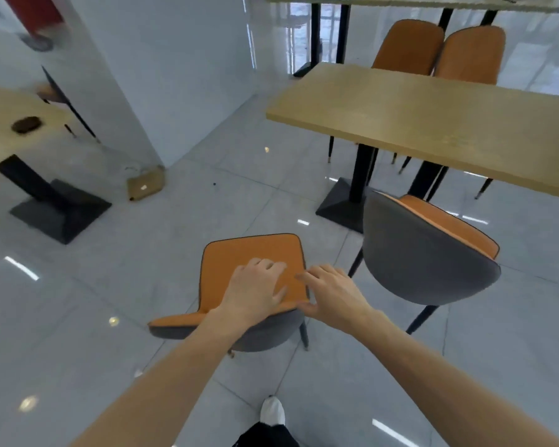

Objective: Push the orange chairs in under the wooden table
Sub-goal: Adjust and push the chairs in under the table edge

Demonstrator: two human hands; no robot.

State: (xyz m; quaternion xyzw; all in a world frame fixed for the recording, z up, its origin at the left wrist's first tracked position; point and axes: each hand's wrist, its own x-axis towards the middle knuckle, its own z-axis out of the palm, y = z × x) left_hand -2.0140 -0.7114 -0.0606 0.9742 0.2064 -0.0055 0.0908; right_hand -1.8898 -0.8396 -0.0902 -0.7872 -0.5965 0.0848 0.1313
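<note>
A glossy grey tiled floor (162, 253) fills the room, with a white pillar (136, 75) at upper left. The wooden table (433, 124) stands at right on a black pedestal base (342, 204). One orange chair (249, 285) sits at centre, clear of the table; the left hand (255, 291) lies over its backrest top, fingers spread, and the right hand (333, 295) pinches the backrest's right edge. A second chair (426, 250) stands partly under the table; two more chairs (439, 50) line the far side. A small cardboard box (146, 187) lies by the pillar, contents hidden.
</note>
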